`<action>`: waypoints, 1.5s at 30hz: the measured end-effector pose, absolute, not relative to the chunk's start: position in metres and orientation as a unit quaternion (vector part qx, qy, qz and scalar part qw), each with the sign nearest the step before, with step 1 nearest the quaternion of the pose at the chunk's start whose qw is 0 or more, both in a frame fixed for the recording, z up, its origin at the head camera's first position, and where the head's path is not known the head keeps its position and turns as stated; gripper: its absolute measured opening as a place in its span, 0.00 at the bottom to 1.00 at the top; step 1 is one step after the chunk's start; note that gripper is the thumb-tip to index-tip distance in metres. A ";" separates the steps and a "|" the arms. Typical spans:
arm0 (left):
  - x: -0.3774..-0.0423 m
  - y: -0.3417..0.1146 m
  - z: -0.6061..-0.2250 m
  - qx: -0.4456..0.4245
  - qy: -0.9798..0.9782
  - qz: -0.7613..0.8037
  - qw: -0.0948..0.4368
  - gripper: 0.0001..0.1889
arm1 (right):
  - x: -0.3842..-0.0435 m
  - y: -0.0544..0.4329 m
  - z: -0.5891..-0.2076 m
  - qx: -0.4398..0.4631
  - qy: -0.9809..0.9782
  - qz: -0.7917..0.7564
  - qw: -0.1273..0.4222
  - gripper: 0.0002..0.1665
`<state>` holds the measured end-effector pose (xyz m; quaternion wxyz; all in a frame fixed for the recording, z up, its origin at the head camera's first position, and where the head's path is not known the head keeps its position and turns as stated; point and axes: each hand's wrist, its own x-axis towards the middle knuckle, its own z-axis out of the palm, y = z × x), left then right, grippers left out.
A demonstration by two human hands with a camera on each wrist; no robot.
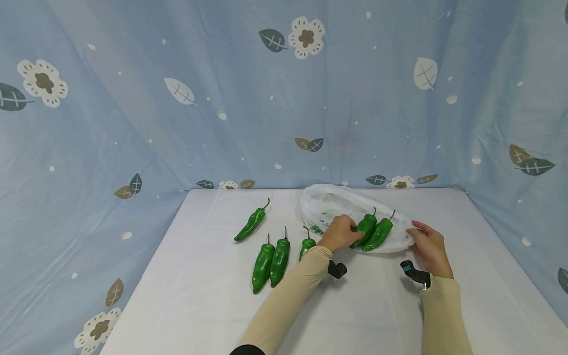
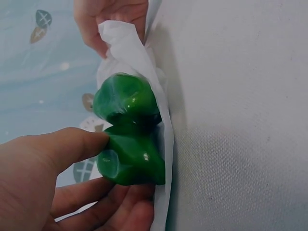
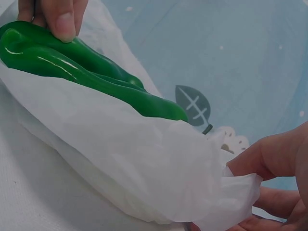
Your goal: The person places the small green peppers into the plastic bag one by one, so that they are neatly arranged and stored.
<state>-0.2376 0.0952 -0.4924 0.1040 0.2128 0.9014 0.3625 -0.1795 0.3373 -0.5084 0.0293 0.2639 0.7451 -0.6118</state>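
Basically, L hand [image 1: 340,233] grips one pepper [image 1: 366,226] on the bag [image 1: 321,203], w/ a 2nd pepper [image 1: 379,235] beside it. R hand [image 1: 431,250] pinches bag's R end, prob. to steady it; 4 more peppers [image 1: 280,262] lie L of bag.

Closed off just right of the left hand's fingers: left hand [image 1: 340,231] gripping the nearer pepper [image 1: 366,223], with a second pepper [image 1: 378,235] touching it. Narrow from there to the right hand [image 1: 432,249], with white bag [image 1: 333,202] film stretched across to the pinching fingers. Covered by the same bag beyond the left fingers, toward the curtain [image 1: 333,123]. Obstructed left of them by a partly hidden pepper [image 1: 307,243], then a pair of peppers [image 1: 279,261], then a lone pepper [image 1: 251,224] farther back. Passable nearer than both hands' fingers, over bare table [image 1: 377,305], between two black wrist devices [image 1: 338,270]. Passable also right of the right fingers.
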 end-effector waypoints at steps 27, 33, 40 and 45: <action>-0.233 0.071 -0.458 0.271 0.897 0.344 0.055 0.18 | -0.178 0.338 -0.506 0.257 0.746 -0.613 0.036 0.39; -0.232 0.058 -0.444 0.268 0.895 0.352 0.054 0.18 | -0.178 0.337 -0.506 0.258 0.745 -0.614 0.033 0.38; -0.231 0.041 -0.426 0.266 0.889 0.370 0.044 0.19 | -0.179 0.337 -0.506 0.263 0.740 -0.617 0.038 0.38; -0.231 0.028 -0.417 0.270 0.883 0.383 0.028 0.19 | -0.180 0.337 -0.507 0.267 0.739 -0.618 0.033 0.38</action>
